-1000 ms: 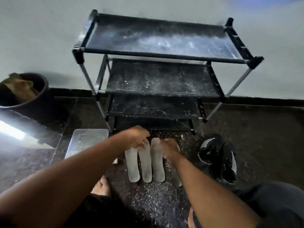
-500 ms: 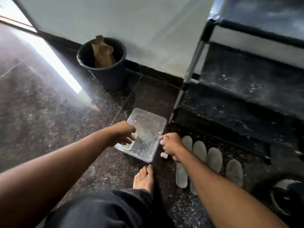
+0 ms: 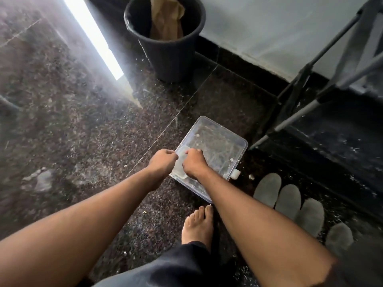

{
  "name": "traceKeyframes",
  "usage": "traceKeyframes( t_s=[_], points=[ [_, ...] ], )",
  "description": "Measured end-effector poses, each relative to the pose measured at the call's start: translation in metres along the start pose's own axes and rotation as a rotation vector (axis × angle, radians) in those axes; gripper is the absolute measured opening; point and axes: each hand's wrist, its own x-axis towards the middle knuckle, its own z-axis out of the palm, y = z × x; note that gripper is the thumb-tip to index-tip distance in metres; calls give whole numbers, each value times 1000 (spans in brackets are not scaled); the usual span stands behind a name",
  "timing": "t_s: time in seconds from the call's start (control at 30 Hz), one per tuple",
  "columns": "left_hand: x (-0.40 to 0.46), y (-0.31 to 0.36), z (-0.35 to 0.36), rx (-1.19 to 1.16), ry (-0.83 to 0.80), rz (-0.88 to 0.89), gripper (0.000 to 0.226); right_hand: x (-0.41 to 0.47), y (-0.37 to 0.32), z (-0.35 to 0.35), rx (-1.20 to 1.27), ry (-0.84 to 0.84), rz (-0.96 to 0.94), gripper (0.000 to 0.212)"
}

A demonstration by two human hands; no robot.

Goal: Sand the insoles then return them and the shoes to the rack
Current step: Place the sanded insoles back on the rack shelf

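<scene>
Your left hand and your right hand are both down at the near left corner of a clear plastic box on the floor. The fingers of both hands are curled in and pinch a thin, pale, see-through sheet with round corners, which lies at the box's edge. What the sheet is made of is hard to tell. The box is square with soft round corners, and its bottom looks scratched and dusty. A small white block lies on the floor, touching the box's right side. The four insoles lie flat in a row on the floor, to the right of the box and in front of the rack. They are grey, smooth and round at the toes. The rack has thin metal poles and dark shelves with white dust on them. Your bare foot rests on the floor near the box. The floor is dark, speckled stone with white crumbs. Far off, a round black bin holds brown paper and stands by a pale wall. There are no words to read anywhere.
</scene>
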Motion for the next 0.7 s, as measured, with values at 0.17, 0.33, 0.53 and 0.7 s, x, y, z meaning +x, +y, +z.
traceKeyframes(
  t_s=[0.17,0.33,0.53,0.7],
  points=[
    [8,-1,4,-75,27,-25,9,20,4,18,-61,-13,-86,28],
    [27,-21,17,-102,37,-36,35,17,12,22,-98,78,-183,26],
    [21,-12,21,-20,-22,-17,15,13,9,16,44,147,-120,13],
    [-2,16,28,156,14,41,27,-18,22,-16,198,182,-134,18]
  ],
)
